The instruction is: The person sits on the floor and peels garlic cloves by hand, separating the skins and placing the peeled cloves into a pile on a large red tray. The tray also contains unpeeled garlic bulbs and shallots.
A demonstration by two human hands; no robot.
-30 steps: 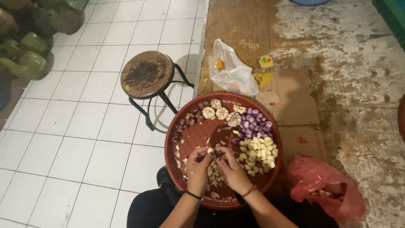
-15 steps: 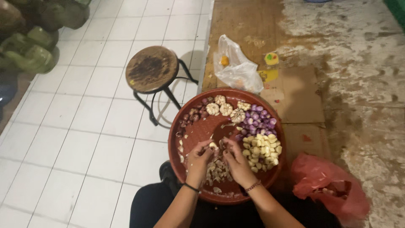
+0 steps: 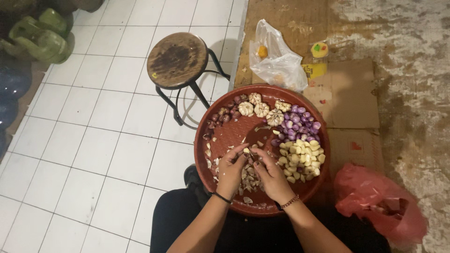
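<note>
Setting: person sat over a round red plastic tray resting on the lap, white tiled floor to the left.
Left hand: left hand pinched a small pale garlic clove between thumb and fingertips, above the tray's middle.
Right hand: right hand met the left at that same clove, fingertips closed on it; whether it also held a tool could not be told.
Done so far: a heap of peeled yellowish garlic cloves lay at the tray's right; a litter of papery skins sat beneath the hands.
Left to do: whole white garlic bulbs at the far rim, unpeeled reddish-brown shallots at the left; judged roughly midway.
Also on tray: peeled purple shallots, just beyond the peeled cloves.
Surroundings: round wooden stool on black metal legs; clear plastic bag; crumpled red plastic bag at right.
</note>
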